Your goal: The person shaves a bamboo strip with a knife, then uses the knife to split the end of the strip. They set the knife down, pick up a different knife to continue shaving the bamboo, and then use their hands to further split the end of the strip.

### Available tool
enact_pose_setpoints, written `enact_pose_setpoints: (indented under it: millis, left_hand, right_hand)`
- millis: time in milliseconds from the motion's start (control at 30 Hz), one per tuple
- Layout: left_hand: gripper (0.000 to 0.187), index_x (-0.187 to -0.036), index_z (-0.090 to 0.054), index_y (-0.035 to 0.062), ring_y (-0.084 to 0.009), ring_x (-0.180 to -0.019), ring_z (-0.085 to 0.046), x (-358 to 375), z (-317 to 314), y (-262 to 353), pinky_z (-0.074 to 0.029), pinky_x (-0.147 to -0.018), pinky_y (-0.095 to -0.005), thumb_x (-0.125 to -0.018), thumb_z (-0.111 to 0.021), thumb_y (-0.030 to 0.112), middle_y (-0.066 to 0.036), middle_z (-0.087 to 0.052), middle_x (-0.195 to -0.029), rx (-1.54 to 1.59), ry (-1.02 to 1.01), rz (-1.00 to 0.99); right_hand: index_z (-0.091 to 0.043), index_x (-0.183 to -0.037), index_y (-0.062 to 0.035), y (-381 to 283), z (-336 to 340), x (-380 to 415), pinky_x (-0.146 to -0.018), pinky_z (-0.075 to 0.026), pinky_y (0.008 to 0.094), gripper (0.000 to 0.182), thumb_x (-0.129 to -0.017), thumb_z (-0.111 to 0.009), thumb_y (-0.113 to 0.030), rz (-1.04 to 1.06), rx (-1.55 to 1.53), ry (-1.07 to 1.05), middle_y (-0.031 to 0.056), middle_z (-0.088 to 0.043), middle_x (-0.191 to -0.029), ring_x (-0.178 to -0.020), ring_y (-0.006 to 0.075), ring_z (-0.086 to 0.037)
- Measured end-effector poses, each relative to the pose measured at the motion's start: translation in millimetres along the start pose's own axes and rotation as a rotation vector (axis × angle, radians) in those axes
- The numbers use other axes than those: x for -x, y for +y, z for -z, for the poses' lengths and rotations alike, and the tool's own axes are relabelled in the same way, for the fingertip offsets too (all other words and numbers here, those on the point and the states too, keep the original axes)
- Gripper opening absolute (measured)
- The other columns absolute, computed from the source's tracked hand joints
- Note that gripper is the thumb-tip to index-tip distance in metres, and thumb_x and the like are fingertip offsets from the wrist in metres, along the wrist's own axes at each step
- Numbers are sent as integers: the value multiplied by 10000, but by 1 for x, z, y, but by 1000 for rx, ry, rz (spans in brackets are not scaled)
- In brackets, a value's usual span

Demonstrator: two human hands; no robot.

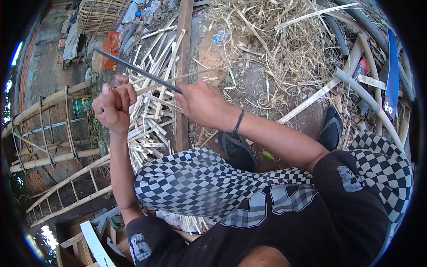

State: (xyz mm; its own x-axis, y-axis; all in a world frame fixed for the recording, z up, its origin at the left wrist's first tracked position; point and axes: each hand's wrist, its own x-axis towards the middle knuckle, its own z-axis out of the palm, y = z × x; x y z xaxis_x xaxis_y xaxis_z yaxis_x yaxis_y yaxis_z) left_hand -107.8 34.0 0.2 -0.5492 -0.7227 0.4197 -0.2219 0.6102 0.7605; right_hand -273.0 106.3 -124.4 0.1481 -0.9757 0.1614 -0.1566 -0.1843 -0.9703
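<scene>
My right hand (201,103), with a dark band at its wrist, is wrapped round the handle end of a long knife (133,67). Its narrow dark blade slants up to the left, above my left hand (114,106). That hand is raised and closed, thumb up. From its fingers a thin bamboo strip (194,74) runs right, crossing the blade in this view. Beneath both hands lies a heap of split bamboo sticks (153,104) on the ground, beside a long wooden plank (181,129).
Curly bamboo shavings (289,53) cover the ground ahead. A blue handsaw (392,71) leans among bamboo poles (360,84) at right. Left are bamboo ladder-like frames (62,189); a wicker basket (100,17) stands at the upper left. My sandalled feet (238,149) are below.
</scene>
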Motion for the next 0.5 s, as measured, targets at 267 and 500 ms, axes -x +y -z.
enact_pose_setpoints:
  millis: [267,500]
  left_hand:
    - [562,-514,-215,119,-124,-390,-313,8,3,-2,-369,-814,-386,-1050,-356,218,7,-249,-417,33,-29,36]
    - [544,-516,-266,101,-118,-401,-321,17,-6,-14,-384,-781,-379,-1035,-411,170,8,-289,-431,-259,-220,-45]
  right_hand:
    - [-641,-911,39,-14,1,7,-706,-531,514,234,-935,-540,-171,50,110,10,262,-635,-704,-726,449,-654]
    - [-643,-918,38,-7,-12,12,-716,-540,508,234,-924,-524,-164,37,142,-105,271,-640,-710,-743,445,-664]
